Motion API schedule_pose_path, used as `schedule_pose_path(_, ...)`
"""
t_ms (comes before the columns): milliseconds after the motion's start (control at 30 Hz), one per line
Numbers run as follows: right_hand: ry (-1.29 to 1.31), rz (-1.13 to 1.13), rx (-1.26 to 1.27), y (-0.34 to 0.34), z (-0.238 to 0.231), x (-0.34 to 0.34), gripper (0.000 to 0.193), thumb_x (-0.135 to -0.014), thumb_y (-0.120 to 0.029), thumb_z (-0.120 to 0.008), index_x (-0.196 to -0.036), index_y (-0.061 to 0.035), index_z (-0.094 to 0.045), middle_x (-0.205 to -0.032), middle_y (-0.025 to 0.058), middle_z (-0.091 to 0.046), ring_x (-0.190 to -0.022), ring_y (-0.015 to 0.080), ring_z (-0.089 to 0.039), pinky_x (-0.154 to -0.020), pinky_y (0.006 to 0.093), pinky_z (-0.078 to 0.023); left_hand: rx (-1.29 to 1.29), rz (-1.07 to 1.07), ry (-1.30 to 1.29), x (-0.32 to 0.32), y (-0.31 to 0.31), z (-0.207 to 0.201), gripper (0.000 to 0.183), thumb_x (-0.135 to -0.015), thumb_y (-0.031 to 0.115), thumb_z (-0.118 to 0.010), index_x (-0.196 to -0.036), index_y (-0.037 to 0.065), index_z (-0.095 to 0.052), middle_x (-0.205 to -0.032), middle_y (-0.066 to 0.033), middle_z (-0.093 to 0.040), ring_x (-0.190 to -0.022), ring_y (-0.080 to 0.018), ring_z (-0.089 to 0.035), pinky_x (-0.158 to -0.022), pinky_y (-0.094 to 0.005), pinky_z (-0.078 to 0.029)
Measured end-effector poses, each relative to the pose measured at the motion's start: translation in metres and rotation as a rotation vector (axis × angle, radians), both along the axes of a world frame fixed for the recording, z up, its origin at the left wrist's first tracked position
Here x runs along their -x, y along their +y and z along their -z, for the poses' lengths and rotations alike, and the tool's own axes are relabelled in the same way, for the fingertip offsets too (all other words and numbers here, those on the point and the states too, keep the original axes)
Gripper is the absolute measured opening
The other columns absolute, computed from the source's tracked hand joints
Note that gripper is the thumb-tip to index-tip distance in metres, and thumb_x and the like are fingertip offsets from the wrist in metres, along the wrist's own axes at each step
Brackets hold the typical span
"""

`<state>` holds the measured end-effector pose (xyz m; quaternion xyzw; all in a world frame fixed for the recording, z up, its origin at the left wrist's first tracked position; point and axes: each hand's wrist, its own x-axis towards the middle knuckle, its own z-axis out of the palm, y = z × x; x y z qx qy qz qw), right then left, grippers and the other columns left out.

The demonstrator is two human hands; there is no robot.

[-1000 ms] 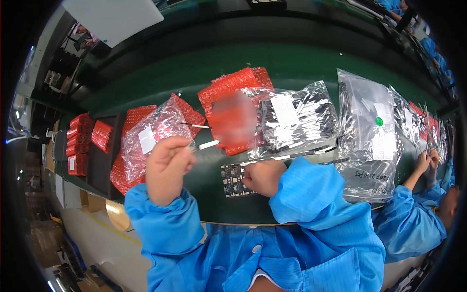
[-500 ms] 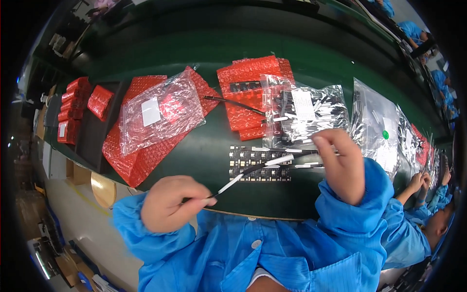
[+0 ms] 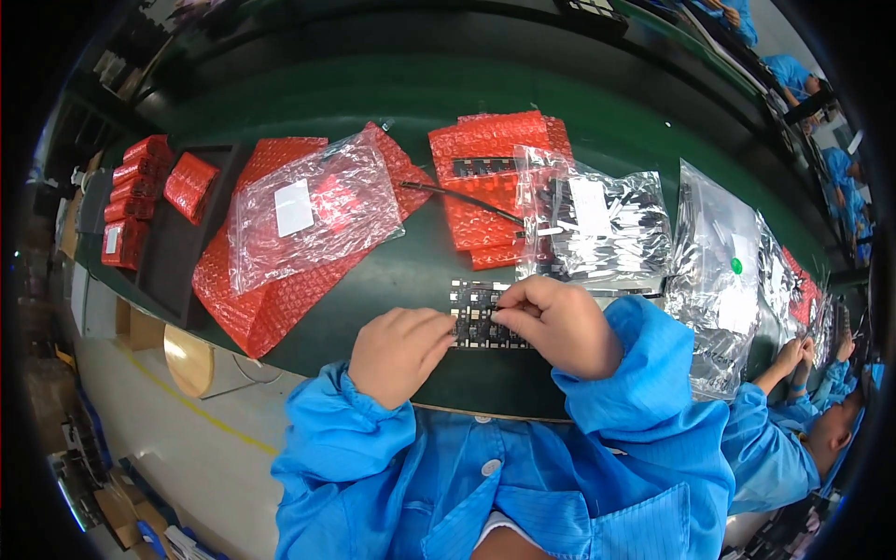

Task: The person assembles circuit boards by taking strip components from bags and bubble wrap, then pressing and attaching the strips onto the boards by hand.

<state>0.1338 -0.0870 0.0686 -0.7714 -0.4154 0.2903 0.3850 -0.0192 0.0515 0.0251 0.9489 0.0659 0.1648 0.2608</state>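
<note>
A black panel of small circuit boards [image 3: 471,297] lies flat on the green table in front of me, dotted with pale parts. My left hand [image 3: 403,353] is closed at the panel's left edge, its bent fingertips against that edge. Over the panel's right half, my right hand [image 3: 557,327] is pinched, with thumb and forefinger meeting just above the boards. What sits in that pinch is too small to make out. Beyond the right hand, a clear bag [image 3: 590,210] holds many black cables with white sleeves. One loose black cable [image 3: 464,199] sticks out to its left.
Red bubble wrap [image 3: 490,215] lies behind the panel, a strip of boards on it. Left of that, a clear bag [image 3: 350,238] covers more red wrap. A dark tray [image 3: 163,266] holds red-wrapped bundles. Another clear bag [image 3: 714,243] is at right, near a co-worker's hands [image 3: 793,355].
Both hands have come together at the panel, the left moving right and up, the right moving left and down. The white-sleeved black cable stretched between them is no longer plainly visible.
</note>
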Motion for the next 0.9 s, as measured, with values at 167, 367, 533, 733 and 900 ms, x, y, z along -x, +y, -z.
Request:
schedule_pose_path(167, -0.153, -0.118, 0.201, 0.002, 0.03, -0.008, 0.016, -0.078, -0.017, -0.061, -0.087, -0.0033, -0.062, -0.072, 0.0118, -0.062, -0.063, 0.021, -0.061, -0.059, 0.0303, -0.047, -0.081, 0.073, -0.037, 0.005, -0.014, 0.024, 0.026, -0.063, 0.008, -0.069, -0.087, 0.005, -0.06, -0.09, -0.0075, -0.055, -0.079, -0.0255, -0.053, -0.068, -0.0347, -0.045)
schedule_pose_path(367, -0.102, -0.185, 0.31, 0.01, 0.037, -0.005, 0.018, -0.078, -0.021, -0.061, -0.083, -0.0042, -0.062, -0.072, 0.011, -0.062, -0.065, 0.0233, -0.061, -0.059, 0.0319, -0.047, -0.053, 0.064, -0.045, 0.006, -0.02, 0.026, 0.026, -0.061, 0.009, -0.07, -0.085, 0.004, -0.06, -0.088, -0.0072, -0.056, -0.079, -0.0249, -0.053, -0.068, -0.0349, -0.045)
schedule_pose_path(533, -0.17, -0.178, 0.241, 0.013, 0.048, 0.005, 0.017, -0.076, -0.022, -0.061, -0.08, -0.0058, -0.063, -0.07, 0.0098, -0.062, -0.063, 0.0243, -0.061, -0.057, 0.0333, -0.048, -0.059, 0.035, -0.118, 0.003, -0.018, 0.031, 0.024, -0.062, 0.009, -0.07, -0.083, 0.004, -0.061, -0.086, -0.0067, -0.057, -0.078, -0.0243, -0.054, -0.069, -0.0346, -0.045)
schedule_pose_path(733, -0.229, -0.159, 0.273, 0.013, 0.055, 0.006, 0.016, -0.074, -0.023, -0.062, -0.076, -0.0066, -0.064, -0.067, 0.0102, -0.062, -0.061, 0.0259, -0.061, -0.056, 0.0349, -0.048, -0.071, 0.026, -0.083, 0.003, -0.02, 0.03, 0.022, -0.062, 0.009, -0.069, -0.082, 0.005, -0.061, -0.087, -0.006, -0.057, -0.078, -0.0238, -0.054, -0.069, -0.0339, -0.044)
schedule_pose_path(900, -0.241, -0.16, 0.263, 0.013, 0.058, 0.007, 0.015, -0.073, -0.022, -0.061, -0.074, -0.0072, -0.064, -0.066, 0.0096, -0.062, -0.06, 0.0257, -0.061, -0.056, 0.0352, -0.048, -0.064, 0.028, -0.092, 0.003, -0.019, 0.031, 0.023, -0.062, 0.009, -0.069, -0.082, 0.005, -0.061, -0.087, -0.0056, -0.057, -0.078, -0.0233, -0.054, -0.069, -0.034, -0.044)
